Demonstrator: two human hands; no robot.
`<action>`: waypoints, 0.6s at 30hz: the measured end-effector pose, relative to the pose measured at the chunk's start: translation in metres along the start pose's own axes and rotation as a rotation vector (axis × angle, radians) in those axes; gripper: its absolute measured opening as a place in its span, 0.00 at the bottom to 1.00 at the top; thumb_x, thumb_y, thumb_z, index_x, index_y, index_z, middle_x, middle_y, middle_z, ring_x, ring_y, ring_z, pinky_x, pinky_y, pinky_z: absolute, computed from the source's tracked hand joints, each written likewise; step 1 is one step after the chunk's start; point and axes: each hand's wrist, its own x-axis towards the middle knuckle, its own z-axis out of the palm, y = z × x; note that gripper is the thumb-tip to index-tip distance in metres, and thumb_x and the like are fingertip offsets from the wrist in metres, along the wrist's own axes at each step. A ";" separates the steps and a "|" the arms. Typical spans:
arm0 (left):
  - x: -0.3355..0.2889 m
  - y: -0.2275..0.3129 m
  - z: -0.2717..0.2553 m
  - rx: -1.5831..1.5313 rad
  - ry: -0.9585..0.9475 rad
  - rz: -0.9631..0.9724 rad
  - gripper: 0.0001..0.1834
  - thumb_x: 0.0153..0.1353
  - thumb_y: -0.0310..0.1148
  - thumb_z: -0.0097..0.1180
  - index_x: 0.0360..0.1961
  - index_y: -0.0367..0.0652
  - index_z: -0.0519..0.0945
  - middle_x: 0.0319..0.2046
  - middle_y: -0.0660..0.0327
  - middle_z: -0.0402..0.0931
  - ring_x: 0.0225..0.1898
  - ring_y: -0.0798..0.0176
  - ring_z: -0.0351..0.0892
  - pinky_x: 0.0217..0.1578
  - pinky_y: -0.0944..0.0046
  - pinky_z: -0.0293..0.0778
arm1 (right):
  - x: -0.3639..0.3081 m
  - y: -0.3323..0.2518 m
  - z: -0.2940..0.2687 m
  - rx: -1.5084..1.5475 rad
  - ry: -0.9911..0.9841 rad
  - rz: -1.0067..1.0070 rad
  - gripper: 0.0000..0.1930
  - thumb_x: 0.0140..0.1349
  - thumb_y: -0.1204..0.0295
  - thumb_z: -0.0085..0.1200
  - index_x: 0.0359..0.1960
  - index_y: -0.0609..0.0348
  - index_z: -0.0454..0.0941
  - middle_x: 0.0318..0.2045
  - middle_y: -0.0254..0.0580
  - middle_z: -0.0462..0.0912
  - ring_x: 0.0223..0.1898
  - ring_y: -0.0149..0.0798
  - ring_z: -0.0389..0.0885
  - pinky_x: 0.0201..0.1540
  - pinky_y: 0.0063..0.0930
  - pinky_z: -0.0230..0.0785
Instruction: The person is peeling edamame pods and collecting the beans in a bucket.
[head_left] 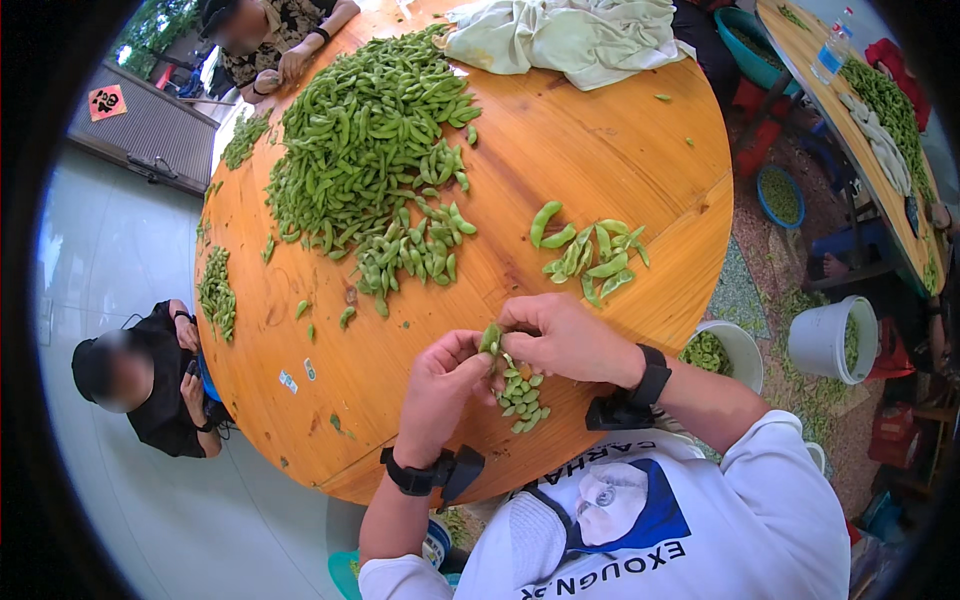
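Both hands meet just above the near side of the round wooden table (pixel 640 150). A green soybean pod (pixel 490 338) sits upright between the thumb and fingers of my left hand (pixel 445 385). My right hand (pixel 565 340) is closed too, its thumb and fingertips pinching at the same pod from the right. Under my fingers lies a small heap of shelled green beans (pixel 522 400), partly covered by my left hand. Beyond my right hand is a loose group of pods (pixel 600 258), some looking flat and split. A large mound of pods (pixel 370 140) rises farther off, at the left.
A crumpled pale cloth (pixel 570 40) lies at the table's far edge. Two people sit around it, one person (pixel 150 380) at left and another person (pixel 270 45) at far left. White buckets (pixel 835 340) stand on the floor at right, near a second table (pixel 850 120).
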 end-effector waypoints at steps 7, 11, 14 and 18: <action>-0.004 -0.002 0.004 0.384 0.131 0.135 0.06 0.67 0.27 0.52 0.41 0.36 0.77 0.26 0.66 0.77 0.23 0.75 0.74 0.24 0.74 0.71 | 0.002 0.005 0.003 -0.280 0.185 -0.288 0.09 0.56 0.73 0.53 0.37 0.64 0.78 0.25 0.58 0.81 0.29 0.56 0.82 0.34 0.42 0.73; -0.002 -0.007 0.001 0.487 0.142 0.180 0.05 0.67 0.28 0.53 0.40 0.37 0.77 0.24 0.68 0.74 0.22 0.77 0.70 0.22 0.76 0.66 | 0.000 0.001 0.004 -0.348 0.210 -0.305 0.09 0.56 0.73 0.53 0.38 0.63 0.77 0.24 0.58 0.80 0.29 0.57 0.82 0.34 0.44 0.73; -0.002 -0.006 -0.002 0.493 0.113 0.172 0.06 0.67 0.28 0.53 0.40 0.37 0.77 0.24 0.69 0.74 0.21 0.77 0.70 0.22 0.76 0.65 | -0.002 -0.001 0.003 -0.408 0.196 -0.322 0.09 0.56 0.73 0.54 0.38 0.63 0.77 0.24 0.57 0.80 0.29 0.57 0.82 0.33 0.44 0.73; -0.002 -0.004 -0.005 0.429 0.070 0.152 0.06 0.67 0.28 0.53 0.40 0.37 0.77 0.24 0.69 0.74 0.21 0.77 0.69 0.22 0.76 0.64 | -0.002 0.003 0.001 -0.426 0.181 -0.365 0.09 0.56 0.73 0.55 0.37 0.62 0.77 0.24 0.57 0.81 0.30 0.58 0.82 0.34 0.44 0.74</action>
